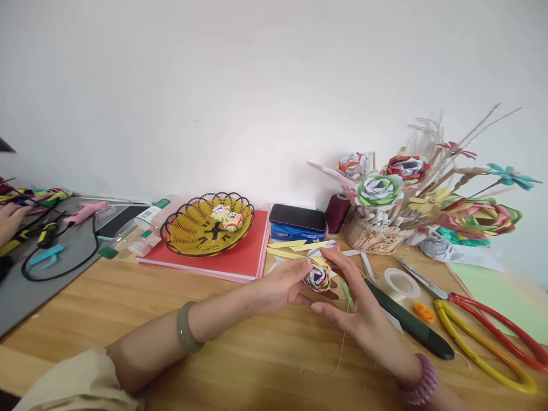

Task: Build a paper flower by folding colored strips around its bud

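A small paper rose (pixel 318 275) with white, pink, yellow and green petals is pinched between the thumb and fingers of my left hand (pixel 285 282). My right hand (pixel 357 299) curves around the rose's right side, its thumb and fingers spread apart. One right fingertip comes close to the petals at the top; whether it touches I cannot tell. A thin thread (pixel 341 348) hangs down below the hands. Yellow paper strips (pixel 289 249) and white scraps lie just behind the rose. A dark green cutter or pen-like tool (pixel 413 322) lies beside my right hand.
Scissors (pixel 456 299) with red and yellow handles, a white spool (pixel 401 283) and an orange coil (pixel 424 312) lie right. Behind stand a flower basket (pixel 377 237), a phone (pixel 297 217) and a yellow woven basket (pixel 192 234). Left are a pink glue gun (pixel 87 212) and another person's hand (pixel 11 222).
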Action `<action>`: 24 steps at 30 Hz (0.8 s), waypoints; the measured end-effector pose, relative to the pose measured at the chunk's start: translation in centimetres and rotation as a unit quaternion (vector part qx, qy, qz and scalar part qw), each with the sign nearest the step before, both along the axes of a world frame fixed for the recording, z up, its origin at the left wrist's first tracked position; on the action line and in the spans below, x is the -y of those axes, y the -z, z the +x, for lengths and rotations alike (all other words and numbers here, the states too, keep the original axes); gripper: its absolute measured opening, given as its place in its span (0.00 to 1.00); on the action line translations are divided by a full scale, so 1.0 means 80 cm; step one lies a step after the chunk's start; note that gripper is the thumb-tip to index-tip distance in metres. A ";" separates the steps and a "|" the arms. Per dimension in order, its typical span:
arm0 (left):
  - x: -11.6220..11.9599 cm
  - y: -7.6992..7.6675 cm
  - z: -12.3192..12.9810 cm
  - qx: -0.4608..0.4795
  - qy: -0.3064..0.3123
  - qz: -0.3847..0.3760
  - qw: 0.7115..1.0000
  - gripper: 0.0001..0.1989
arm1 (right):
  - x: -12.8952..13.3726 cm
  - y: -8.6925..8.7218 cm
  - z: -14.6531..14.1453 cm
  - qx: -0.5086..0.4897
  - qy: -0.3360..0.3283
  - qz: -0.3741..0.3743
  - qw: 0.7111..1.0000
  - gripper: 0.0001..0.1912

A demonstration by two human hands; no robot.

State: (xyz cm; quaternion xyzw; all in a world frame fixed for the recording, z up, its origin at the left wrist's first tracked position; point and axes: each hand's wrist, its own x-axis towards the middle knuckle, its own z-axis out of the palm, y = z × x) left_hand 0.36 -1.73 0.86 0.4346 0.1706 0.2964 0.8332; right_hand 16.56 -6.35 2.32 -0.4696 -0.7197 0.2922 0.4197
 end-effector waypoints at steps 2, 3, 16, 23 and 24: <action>0.002 0.005 0.003 -0.008 0.007 0.006 1.000 0.26 | 0.001 -0.001 -0.002 0.023 -0.014 -0.004 1.000 0.29; 0.002 0.005 0.004 -0.016 0.011 0.000 1.000 0.27 | 0.000 0.000 -0.002 0.025 -0.013 -0.009 1.000 0.26; 0.003 -0.008 0.002 -0.058 0.001 0.002 0.998 0.30 | -0.006 0.031 -0.001 0.108 0.058 0.053 0.991 0.29; -0.025 -0.021 -0.020 -0.240 0.095 0.220 0.941 0.12 | -0.003 0.026 -0.002 0.155 -0.035 0.030 0.987 0.38; -0.030 -0.021 -0.025 -0.276 0.114 0.265 0.917 0.11 | -0.002 0.026 -0.002 0.161 -0.047 0.030 0.985 0.38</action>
